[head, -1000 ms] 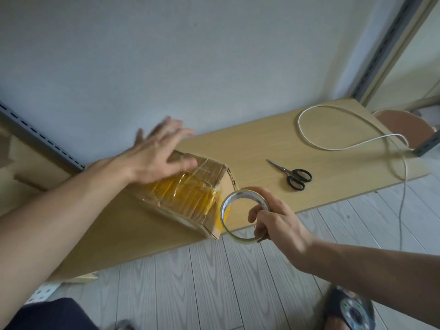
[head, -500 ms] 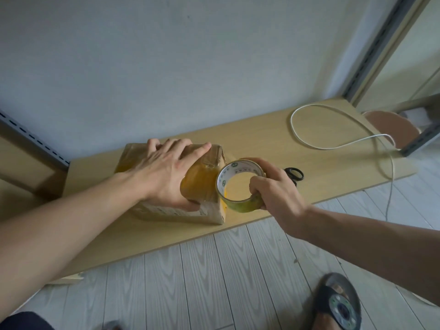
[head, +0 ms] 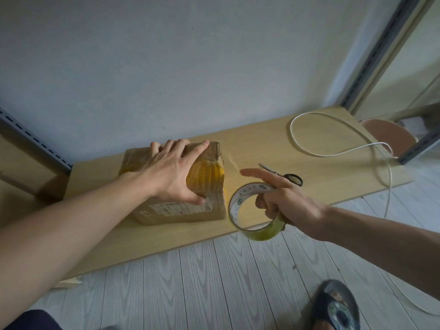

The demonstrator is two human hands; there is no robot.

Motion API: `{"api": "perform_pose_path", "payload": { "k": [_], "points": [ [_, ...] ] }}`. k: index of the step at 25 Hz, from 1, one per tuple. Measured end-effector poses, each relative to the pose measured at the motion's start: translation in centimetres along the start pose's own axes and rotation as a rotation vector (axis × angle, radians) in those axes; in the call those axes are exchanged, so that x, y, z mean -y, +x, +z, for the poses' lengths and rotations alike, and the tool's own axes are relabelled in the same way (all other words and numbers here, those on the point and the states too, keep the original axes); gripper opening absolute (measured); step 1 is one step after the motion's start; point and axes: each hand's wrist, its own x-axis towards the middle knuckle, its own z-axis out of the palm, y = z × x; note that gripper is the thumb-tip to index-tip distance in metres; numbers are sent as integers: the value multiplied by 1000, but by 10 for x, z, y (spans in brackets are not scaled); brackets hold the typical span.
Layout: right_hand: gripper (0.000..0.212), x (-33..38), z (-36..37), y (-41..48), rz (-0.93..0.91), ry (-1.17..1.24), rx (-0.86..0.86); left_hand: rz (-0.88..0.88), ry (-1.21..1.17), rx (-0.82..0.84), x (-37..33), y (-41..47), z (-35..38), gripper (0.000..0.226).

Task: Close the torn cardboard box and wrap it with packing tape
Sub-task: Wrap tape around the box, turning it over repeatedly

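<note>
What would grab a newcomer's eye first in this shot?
The cardboard box, banded in yellowish tape, sits centre-left on the wooden board, with the left hand gripping it from above. Just right of it, the right hand holds a tape roll through its core, index finger stretched out. Scissors lie on the board behind that hand.

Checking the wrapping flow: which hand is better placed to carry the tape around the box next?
Right. The right hand holds the tape roll beside the box, and tape seems stretched between them. The left hand grips the box, steadying it.
</note>
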Motion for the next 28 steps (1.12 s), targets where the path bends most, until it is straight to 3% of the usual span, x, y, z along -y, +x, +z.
{"api": "perform_pose_path", "payload": {
  "k": [7,20,24,28],
  "points": [
    [77,-18,19,2,-168,-164,-4,-36,43,-11,-5,-1,0,140],
    [78,-23,48,7,-214,-201,-2,-87,55,15,-13,3,-5,138],
    [79,-23,46,10,-162,-86,-118,-214,87,47,-30,12,-13,134],
    [66,-26,32,16,-89,31,-314,-357,131,182,-48,22,-26,136]
  ]
}}
